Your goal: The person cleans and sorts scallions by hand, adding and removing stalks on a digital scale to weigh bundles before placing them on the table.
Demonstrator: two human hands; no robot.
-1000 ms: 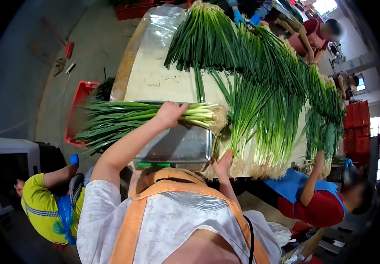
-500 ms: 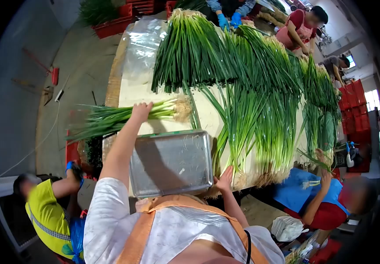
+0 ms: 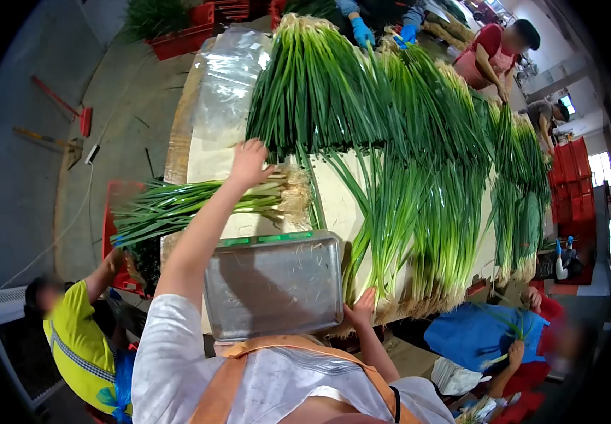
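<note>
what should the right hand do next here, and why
Probably gather a few nearby green onions with the right hand and draw them toward the metal tray: its fingers lie by their root ends, while another bunch lies beyond the tray, with the left hand open at its far side, apparently not gripping it.

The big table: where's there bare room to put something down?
One patch of table lies bare between the bundle roots and the greens on the right. The metal tray is mostly bare too, bits aside. The far side, under the leafy row, is crowded.
</note>
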